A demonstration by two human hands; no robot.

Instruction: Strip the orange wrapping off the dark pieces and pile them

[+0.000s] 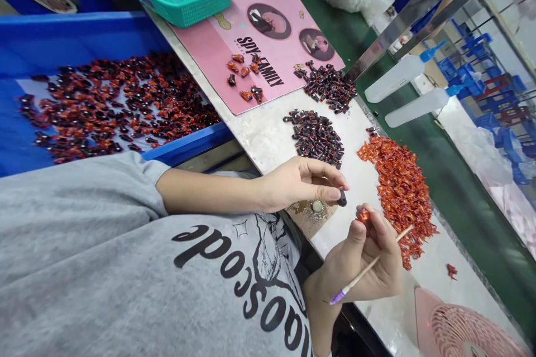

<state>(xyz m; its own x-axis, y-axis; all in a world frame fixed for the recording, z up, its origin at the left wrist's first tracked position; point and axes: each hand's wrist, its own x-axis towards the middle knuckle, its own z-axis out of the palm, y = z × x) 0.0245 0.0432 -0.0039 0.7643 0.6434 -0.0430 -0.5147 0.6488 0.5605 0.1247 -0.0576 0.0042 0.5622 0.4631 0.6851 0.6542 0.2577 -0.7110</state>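
Note:
My left hand pinches a small black plastic piece between thumb and fingertips. Close by, my right hand holds a shiny orange-red plastic piece at its fingertips. A thin wooden stick with a purple tip also lies across the fingers of that hand. The two pieces face each other with a small gap between them. Beyond my hands is a heap of orange-red pieces. Dark pieces with red bits lie in a near heap and a far heap.
Left of me, a blue bin holds many black-and-red pieces. A teal basket stands on a pink mat, with several assembled pieces nearby. Two white bottles lie beyond the heaps. A pink fan is at the right.

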